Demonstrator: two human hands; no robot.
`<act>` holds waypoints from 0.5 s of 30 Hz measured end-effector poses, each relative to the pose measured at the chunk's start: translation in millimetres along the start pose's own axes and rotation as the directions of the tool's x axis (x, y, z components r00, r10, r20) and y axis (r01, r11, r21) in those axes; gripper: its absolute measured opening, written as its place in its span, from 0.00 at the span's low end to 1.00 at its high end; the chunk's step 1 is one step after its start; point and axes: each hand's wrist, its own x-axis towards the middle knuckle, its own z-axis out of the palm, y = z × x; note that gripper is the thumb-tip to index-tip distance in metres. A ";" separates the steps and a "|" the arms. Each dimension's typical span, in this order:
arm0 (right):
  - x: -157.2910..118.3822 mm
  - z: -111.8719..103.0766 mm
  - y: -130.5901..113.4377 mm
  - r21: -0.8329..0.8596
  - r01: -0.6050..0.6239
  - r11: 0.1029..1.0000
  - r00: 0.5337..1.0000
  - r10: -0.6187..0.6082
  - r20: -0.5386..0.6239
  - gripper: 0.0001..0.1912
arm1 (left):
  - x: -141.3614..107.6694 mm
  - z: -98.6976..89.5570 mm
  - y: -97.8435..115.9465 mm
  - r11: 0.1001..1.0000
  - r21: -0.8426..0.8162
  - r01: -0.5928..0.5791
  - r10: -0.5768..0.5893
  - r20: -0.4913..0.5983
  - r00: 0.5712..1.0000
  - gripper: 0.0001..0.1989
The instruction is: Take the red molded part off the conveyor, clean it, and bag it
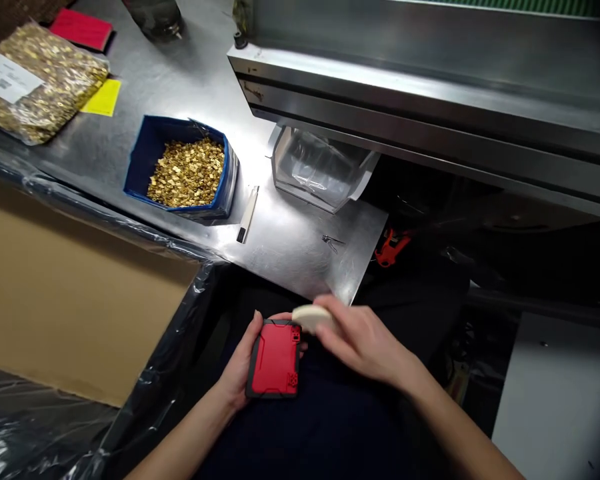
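Note:
My left hand [239, 367] is wrapped round a red and black rectangular case [276, 359], held upright over my lap. Raised lettering marks its right edge. Just right of the case's top corner, my right hand [363, 337] grips a pale, cream-coloured rounded object [310, 318], slightly blurred by motion. The pale object is close to the corner of the case; whether they touch I cannot tell.
On the metal table [290, 257] are a blue bin of gold pieces [187, 173], a cutter [249, 215], small tweezers [333, 241] and a clear-lined tray [320, 167]. A bag of gold pieces [40, 80] lies left; orange-handled pliers [393, 248] sit beyond the table's right edge.

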 end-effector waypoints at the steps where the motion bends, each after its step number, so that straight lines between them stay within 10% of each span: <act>1: -11.7 4.9 -1.3 -0.040 0.079 0.996 0.996 -0.077 0.053 0.12 | 0.6 1.1 -0.3 1.000 -0.001 0.006 -0.006 -0.007 1.000 0.27; 5: -22.2 31.8 -4.7 -0.292 0.302 0.907 0.951 -0.266 0.158 0.15 | 6.0 0.1 -4.2 0.999 0.046 0.027 -0.026 -0.013 1.000 0.28; 15: -14.6 36.6 -1.6 -0.359 0.299 0.884 0.951 -0.244 0.189 0.14 | 12.4 -10.0 -11.9 0.991 0.119 0.058 -0.044 -0.123 0.991 0.30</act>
